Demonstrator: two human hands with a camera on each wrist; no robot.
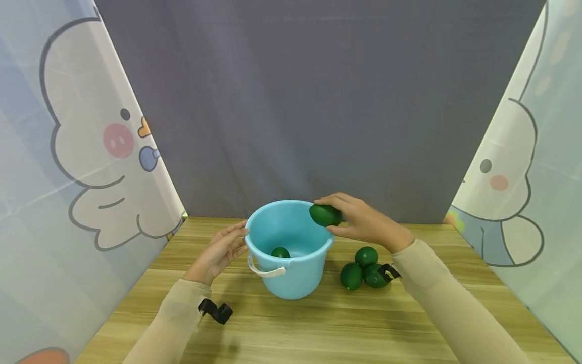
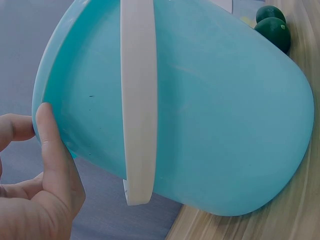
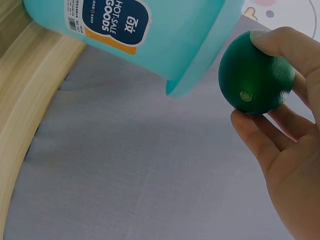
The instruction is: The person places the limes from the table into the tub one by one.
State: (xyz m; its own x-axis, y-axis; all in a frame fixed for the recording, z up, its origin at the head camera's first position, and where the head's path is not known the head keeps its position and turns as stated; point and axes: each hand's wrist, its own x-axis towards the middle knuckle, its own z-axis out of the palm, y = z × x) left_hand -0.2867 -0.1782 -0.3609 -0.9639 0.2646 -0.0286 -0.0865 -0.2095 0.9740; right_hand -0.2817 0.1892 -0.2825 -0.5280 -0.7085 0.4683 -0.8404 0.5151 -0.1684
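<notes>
Sky-blue round plastic bucket (image 1: 293, 282), upright between the two hands on the pale wood-grain bench (image 1: 291, 333); left hand (image 1: 224, 252), thumb and fingers gripping the rim on its side; right hand (image 1: 359, 218), grasping one glossy dark-green oval fruit (image 1: 325, 215) at the rim nearest it; one like fruit inside the bucket (image 1: 280, 252), the count so far, by judgement; three more (image 1: 351, 276) clustered on the bench below the right wrist, so four seemingly outstanding, the grasped one included; white plastic handle (image 1: 268, 273), hanging outside the bucket toward the left forearm, off its mouth; bucket rim, apparently the only obstacle beside the grasped fruit; dark grey cloth backdrop (image 1: 318, 101), beyond both hands; cartoon-printed curtains (image 1: 514, 235), flanking left and right hands, well apart from them.
</notes>
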